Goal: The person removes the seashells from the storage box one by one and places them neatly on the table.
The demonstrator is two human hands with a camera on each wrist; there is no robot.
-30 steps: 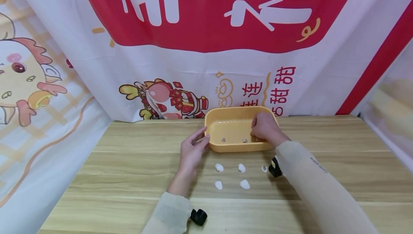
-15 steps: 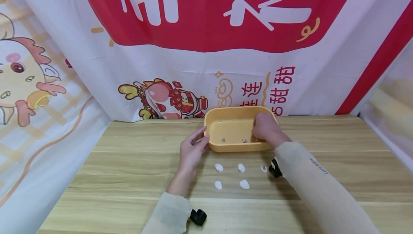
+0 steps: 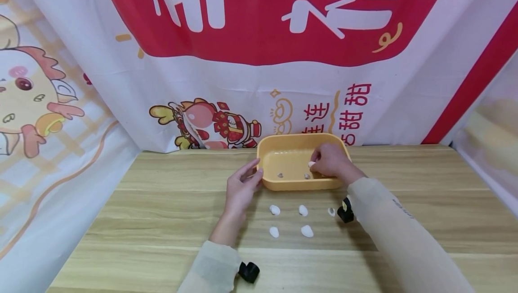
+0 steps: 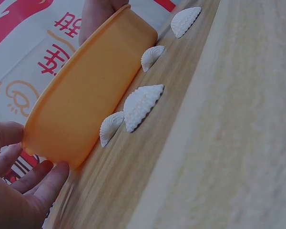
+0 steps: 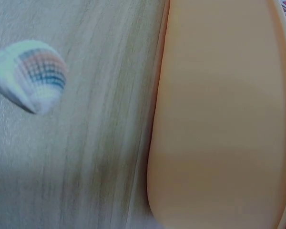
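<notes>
An orange tray [image 3: 289,184] stands at the back middle of the wooden table [image 3: 162,203]. My right hand [image 3: 316,162] hovers over the tray's right half and pinches a white shell [image 3: 311,164] at its fingertips. Two small dark shells [image 3: 280,175] [image 3: 306,176] lie on the tray floor. My left hand [image 3: 256,172] rests with straight fingers [image 4: 50,181] against the tray's [image 4: 86,105] outer left corner. Several white shells [image 3: 274,210] lie in two rows in front of the tray, and the nearest one [image 4: 143,107] is ribbed.
A printed cloth backdrop [image 3: 259,59] hangs right behind the table and along both sides. In the right wrist view a striped shell [image 5: 31,74] lies on the table beside the tray's outer wall [image 5: 219,119]. Black wrist mounts [image 3: 248,271] sit under both sleeves.
My right hand has risen slightly from the tray's right end, and a white shell now shows at its fingertips. The left hand and the shells on the table have not moved.
</notes>
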